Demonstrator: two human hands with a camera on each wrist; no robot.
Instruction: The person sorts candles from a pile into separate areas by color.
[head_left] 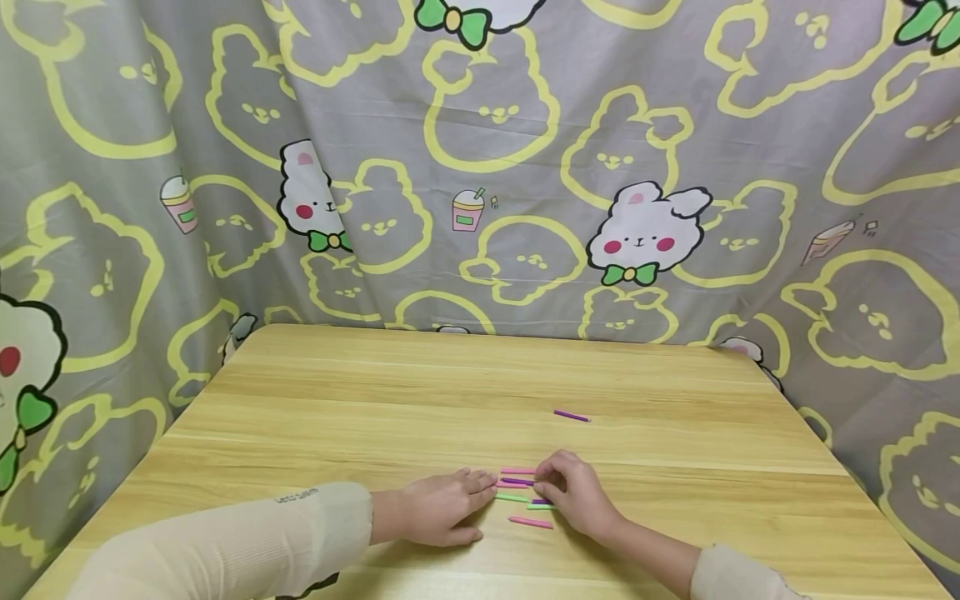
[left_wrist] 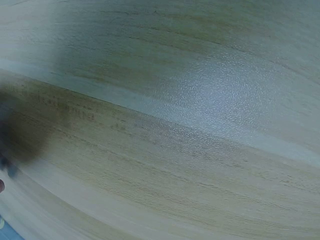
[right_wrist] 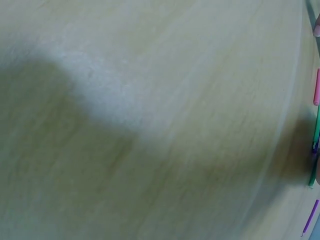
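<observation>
Several thin pink, purple and green sticks lie close together on the table, between my two hands in the head view. My left hand (head_left: 444, 508) rests flat on the wood, fingers extended, its fingertips at the left ends of the sticks. From the right, my right hand (head_left: 577, 496) bends its fingers and pinches the end of a purple stick (head_left: 517, 482) over a pink one. Below it lie a green stick (head_left: 512, 497) and, nearest me, a pink stick (head_left: 531, 522). The right fingers partly cover another purple stick (head_left: 540, 502). The wrist views show mostly wood.
A lone purple stick (head_left: 572, 416) lies farther back on the wooden table (head_left: 375, 400). Behind the table's far edge hangs a grey patterned curtain (head_left: 525, 275), which also runs along both sides.
</observation>
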